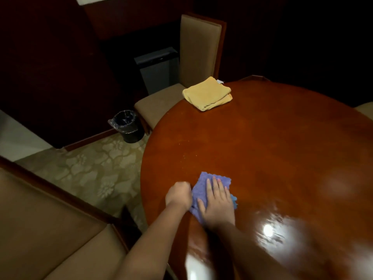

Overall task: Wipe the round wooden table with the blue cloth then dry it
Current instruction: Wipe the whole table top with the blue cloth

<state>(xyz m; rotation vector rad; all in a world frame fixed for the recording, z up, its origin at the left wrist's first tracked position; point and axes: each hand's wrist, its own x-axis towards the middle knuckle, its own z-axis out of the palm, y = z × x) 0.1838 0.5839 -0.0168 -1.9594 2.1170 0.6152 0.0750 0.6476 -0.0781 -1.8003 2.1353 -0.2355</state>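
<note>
Blue cloth (203, 190) lies on the table (272, 148) near its left edge. Right hand (217, 203) flat on cloth, fingers straight and spread; left hand (178, 195) fisted at the cloth's left edge, whether it grips cloth cannot be told. Folded yellow towel (207, 93) sits well apart at the far rim.

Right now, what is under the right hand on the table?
The blue cloth lies flat under the right hand, on the round table. The left hand is at its left edge, fingers curled. The wood beneath the cloth is covered and cannot be seen.
</note>
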